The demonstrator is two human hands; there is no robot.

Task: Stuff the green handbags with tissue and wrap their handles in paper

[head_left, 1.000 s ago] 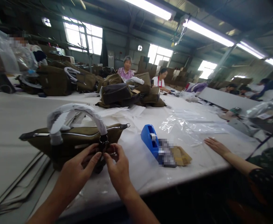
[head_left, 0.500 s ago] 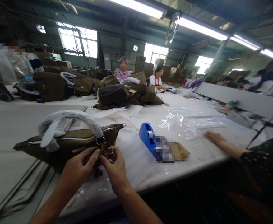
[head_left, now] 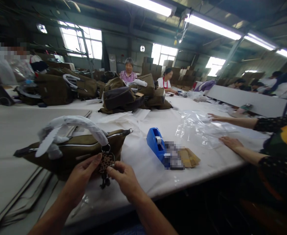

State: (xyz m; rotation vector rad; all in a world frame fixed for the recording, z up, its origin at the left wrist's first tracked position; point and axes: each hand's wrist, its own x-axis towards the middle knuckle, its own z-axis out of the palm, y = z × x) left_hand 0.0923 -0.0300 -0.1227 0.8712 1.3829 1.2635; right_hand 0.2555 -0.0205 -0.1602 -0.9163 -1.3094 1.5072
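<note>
Your left hand [head_left: 81, 178] and right hand [head_left: 125, 179] pinch what looks like a leopard-print charm [head_left: 106, 160] hanging from the olive bag [head_left: 70, 153] on the counter [head_left: 143, 163].

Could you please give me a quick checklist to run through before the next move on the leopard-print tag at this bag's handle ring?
1. Left hand on the small leopard-print tag: ok, thumb touches it.
2. Right hand at the tag: ok, fingertips meet its lower edge.
3. Tag joined to the metal ring on the olive canvas handbag: cannot tell.
4. White-wrapped handle out of the way: ok, arched above.
5. Blue tape dispenser apart from the bag: ok.
6. Co-worker's hand apart: ok, on the clear plastic sheet.
</note>
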